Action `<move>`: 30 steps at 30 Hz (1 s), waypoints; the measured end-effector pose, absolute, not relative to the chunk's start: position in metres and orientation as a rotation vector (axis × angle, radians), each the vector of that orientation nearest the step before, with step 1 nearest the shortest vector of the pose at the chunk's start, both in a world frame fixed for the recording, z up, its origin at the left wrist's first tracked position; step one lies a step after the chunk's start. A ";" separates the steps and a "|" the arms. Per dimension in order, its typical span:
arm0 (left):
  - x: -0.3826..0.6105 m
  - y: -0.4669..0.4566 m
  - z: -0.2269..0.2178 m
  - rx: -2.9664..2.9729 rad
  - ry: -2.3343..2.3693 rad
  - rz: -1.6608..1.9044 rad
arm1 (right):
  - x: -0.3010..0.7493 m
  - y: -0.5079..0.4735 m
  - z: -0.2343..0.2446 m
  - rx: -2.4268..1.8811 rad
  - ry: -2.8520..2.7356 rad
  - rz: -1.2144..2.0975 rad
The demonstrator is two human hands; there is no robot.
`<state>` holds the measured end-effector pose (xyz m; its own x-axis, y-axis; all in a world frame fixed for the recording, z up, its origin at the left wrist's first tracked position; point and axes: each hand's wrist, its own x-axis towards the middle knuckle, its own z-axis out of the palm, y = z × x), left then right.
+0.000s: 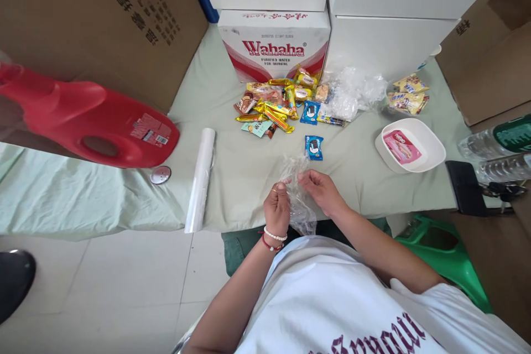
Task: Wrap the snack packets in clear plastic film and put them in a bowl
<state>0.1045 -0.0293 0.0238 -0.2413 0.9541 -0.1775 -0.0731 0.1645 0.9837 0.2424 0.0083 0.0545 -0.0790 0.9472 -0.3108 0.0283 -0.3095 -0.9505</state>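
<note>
Both my hands pinch a clear plastic bag [299, 199] over the near edge of a pale green cloth [232, 160]. My left hand [276, 207], with bead bracelets on the wrist, grips the bag's left side with closed fingers. My right hand [321, 191] grips the right side at the bag's mouth. A small blue cookie packet [314, 147] lies just beyond the bag. A pile of wrapped snacks [277, 104] lies farther back.
A roll of clear plastic bags [201, 178] lies left of my hands. A red jug [87, 119] lies on its side at the left, a round cap [160, 175] near it. A white bowl [427, 144] holds a pink packet [400, 146]. Cardboard boxes [274, 44] stand behind. Water bottles [493, 152] lie right.
</note>
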 end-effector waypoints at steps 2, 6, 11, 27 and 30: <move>0.105 -0.030 0.024 0.955 1.436 1.276 | 0.236 0.012 0.056 -1.391 -1.094 1.507; 0.099 -0.027 0.022 0.880 1.430 1.237 | 0.242 0.018 0.058 -1.359 -0.941 1.649; 0.090 -0.016 0.018 0.783 1.395 1.133 | 0.265 0.026 0.061 -1.332 -0.778 1.915; 0.075 0.013 0.017 0.824 1.443 1.129 | 0.281 0.039 0.066 -1.339 -0.844 1.828; 0.073 0.009 0.024 0.850 1.266 1.152 | 0.283 0.036 0.060 -1.329 -0.970 1.734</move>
